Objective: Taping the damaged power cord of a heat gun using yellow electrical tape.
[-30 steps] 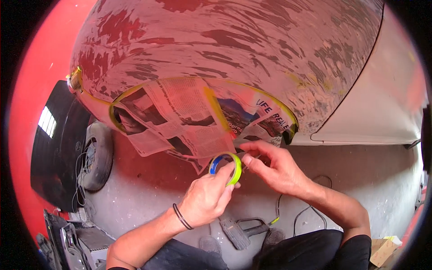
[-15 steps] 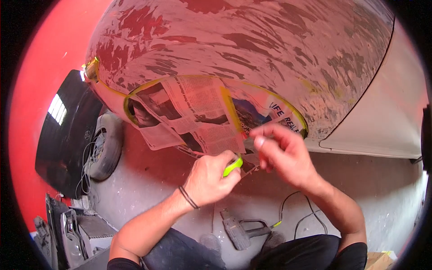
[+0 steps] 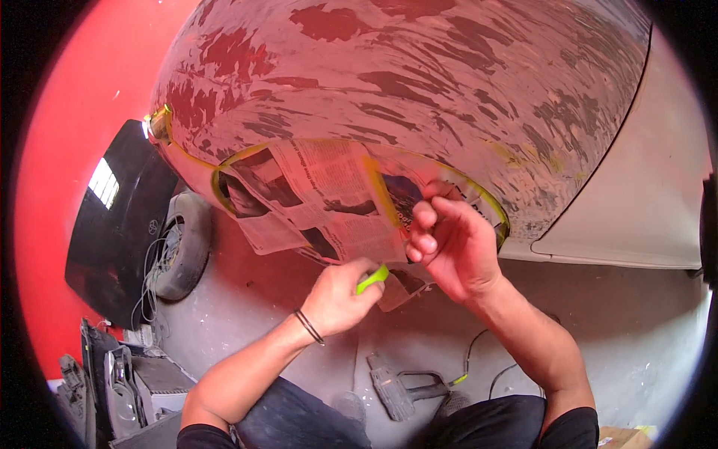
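My left hand (image 3: 342,297) is closed around a roll of bright yellow-green masking tape (image 3: 372,279), just below the lower edge of some newspaper. My right hand (image 3: 460,247) is in front of the paper's right part, palm partly turned up. Its fingers are loosely curled and apart, and I see nothing between them. Sheets of newspaper (image 3: 307,196) cover the wheel arch of a car. Yellow tape (image 3: 490,196) runs along the arch's curved edge and also joins the sheets. The car panel (image 3: 351,90) above is patchy, sanded, pinkish grey and dark.
On the floor between my feet lies a grey power tool (image 3: 393,385) with a cable. At left, a wheel (image 3: 183,243) with loose wires stands beside a black car panel (image 3: 112,224). Car parts (image 3: 142,382) are piled lower left. A pale panel (image 3: 621,202) continues at right.
My right hand has turned its palm up and its fingers have loosened from a pinch. My left hand, with the tape roll, has shifted slightly left.
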Tool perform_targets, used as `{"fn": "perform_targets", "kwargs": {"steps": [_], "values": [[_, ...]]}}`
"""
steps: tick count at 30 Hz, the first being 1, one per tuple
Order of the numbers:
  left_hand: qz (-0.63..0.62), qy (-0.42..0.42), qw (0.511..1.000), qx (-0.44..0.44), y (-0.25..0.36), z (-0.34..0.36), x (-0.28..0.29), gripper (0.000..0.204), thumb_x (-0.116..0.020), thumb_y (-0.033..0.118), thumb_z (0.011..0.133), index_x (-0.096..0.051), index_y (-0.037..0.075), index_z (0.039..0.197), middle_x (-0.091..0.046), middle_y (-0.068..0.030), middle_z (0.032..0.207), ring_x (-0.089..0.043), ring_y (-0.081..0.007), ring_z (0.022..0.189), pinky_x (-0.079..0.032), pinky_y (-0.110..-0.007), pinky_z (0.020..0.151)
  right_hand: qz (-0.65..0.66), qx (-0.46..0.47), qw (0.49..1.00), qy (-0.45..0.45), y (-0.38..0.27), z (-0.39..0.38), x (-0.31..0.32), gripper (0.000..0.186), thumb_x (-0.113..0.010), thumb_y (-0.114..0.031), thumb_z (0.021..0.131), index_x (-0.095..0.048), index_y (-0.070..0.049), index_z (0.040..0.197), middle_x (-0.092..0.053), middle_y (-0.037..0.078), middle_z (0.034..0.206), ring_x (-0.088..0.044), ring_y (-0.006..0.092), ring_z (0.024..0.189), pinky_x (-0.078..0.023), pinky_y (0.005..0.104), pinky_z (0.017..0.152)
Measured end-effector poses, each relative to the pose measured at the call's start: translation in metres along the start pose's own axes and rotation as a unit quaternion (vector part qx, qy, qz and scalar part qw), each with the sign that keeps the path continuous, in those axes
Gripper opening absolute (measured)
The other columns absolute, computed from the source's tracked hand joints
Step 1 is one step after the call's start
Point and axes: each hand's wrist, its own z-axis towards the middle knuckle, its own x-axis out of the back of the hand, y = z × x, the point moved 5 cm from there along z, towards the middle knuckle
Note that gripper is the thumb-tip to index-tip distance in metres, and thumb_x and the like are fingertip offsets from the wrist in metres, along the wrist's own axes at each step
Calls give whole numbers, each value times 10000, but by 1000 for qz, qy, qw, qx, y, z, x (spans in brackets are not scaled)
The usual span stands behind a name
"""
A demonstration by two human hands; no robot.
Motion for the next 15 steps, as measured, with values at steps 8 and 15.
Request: {"fn": "perform_targets", "kwargs": {"steps": [8,15], "values": [[-136,91,978,-128,39,-3,20,462,-683,51,1119,-582,-47,1559,-824,-167,1270,-819,-237,1186,-621,-367,1038,-427,8,900,85,9,-13,19,194,-723,-229,1142,-719,-49,1215,-742,-3,1019,-665,76,852,-555,268,750],[-3,150,951,-272,54,-11,26,443,-773,18,1024,-672,-6,1455,-794,-190,1183,-795,-389,1100,-590,-456,1087,-564,71,821,50,5,-42,-8,362,-839,-60,1037,-732,-20,1380,-789,68,1188,-741,108,957,-599,297,811]]}}
